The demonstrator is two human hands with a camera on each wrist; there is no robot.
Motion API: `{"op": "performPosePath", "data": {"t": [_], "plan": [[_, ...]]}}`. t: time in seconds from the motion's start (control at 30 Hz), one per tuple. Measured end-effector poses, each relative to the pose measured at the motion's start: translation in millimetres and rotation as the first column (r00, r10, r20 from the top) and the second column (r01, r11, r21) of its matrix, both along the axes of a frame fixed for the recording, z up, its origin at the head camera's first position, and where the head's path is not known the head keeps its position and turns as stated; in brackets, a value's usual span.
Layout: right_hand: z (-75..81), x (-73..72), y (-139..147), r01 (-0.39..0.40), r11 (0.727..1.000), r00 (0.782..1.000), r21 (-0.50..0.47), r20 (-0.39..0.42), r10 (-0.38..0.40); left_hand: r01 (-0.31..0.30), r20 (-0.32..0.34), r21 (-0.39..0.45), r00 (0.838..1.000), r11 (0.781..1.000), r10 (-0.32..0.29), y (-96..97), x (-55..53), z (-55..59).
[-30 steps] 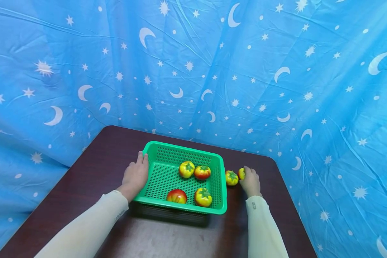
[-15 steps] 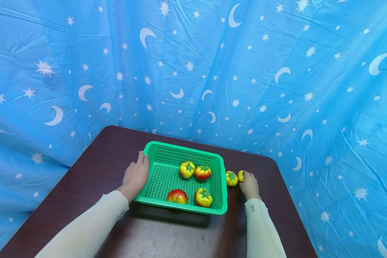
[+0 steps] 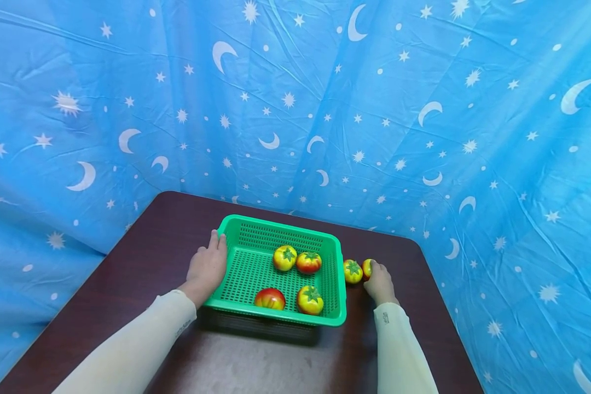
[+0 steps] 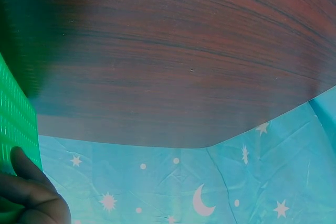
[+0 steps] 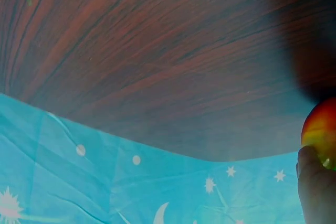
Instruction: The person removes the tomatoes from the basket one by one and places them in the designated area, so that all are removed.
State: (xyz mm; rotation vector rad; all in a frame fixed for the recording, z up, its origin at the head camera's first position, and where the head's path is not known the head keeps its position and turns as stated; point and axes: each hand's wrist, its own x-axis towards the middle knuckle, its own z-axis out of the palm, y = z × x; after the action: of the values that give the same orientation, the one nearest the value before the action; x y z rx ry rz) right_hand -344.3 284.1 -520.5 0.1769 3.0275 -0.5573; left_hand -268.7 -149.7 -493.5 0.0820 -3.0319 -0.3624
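A green plastic basket (image 3: 282, 313) stands on the dark wooden table. My left hand (image 3: 207, 268) lies along its left side, fingers fairly straight with tips at the rim; in the left wrist view, fingers (image 4: 32, 174) touch the outer wall. Inside are several red-and-yellow tomatoes, among them one near the front wall (image 3: 270, 299) and one at the front right (image 3: 310, 300). To the right of the basket, my right hand (image 3: 381, 284) holds a tomato (image 3: 367, 268), partly hidden by the fingers. Another tomato (image 3: 353, 271) sits between it and the basket wall.
Two more tomatoes, one yellower (image 3: 284, 258) and one redder (image 3: 308, 263), rest at the back of the basket. Behind the table (image 3: 177, 230) hangs a blue curtain (image 3: 295, 109) with white moons and stars, close to the table's far and right edges.
My right hand has shifted slightly left and nearer me with its tomato, now right beside the neighbouring one. The left hand and basket stay in place.
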Motion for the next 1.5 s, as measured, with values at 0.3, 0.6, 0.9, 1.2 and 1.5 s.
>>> {"op": "performPosePath", "data": {"t": [0.3, 0.6, 0.9, 1.2, 1.5], "plan": [[1.0, 1.0, -1, 0.017, 1.0, 0.999, -0.018, 0.045, -0.016, -0.003, 0.013, 0.013, 1.0, 1.0, 0.002, 1.1, -2.1, 0.3], [-0.9, 3.0, -4, 0.014, 0.999, 0.999, -0.034, 0.044, -0.013, 0.005, -0.001, 0.028, 1.0, 1.0, -0.005, -2.8, -0.7, -1.1], [3.8, 11.0, -7, -0.005, 1.0, 0.999, -0.027, 0.036, 0.006, 0.011, -0.006, 0.025, 1.0, 1.0, -0.011, -1.7, 1.6, -1.1], [5.1, 13.3, -2, 0.04, 0.998, 0.997, -0.041, 0.064, -0.037, 0.01, -0.013, 0.012, 1.0, 1.0, -0.01, -0.2, -0.9, -1.2], [6.0, 13.5, -2, 0.044, 0.998, 0.997, -0.05, 0.066, -0.041, 0.013, -0.006, 0.013, 1.0, 1.0, -0.012, -0.8, -0.5, -1.5]]}}
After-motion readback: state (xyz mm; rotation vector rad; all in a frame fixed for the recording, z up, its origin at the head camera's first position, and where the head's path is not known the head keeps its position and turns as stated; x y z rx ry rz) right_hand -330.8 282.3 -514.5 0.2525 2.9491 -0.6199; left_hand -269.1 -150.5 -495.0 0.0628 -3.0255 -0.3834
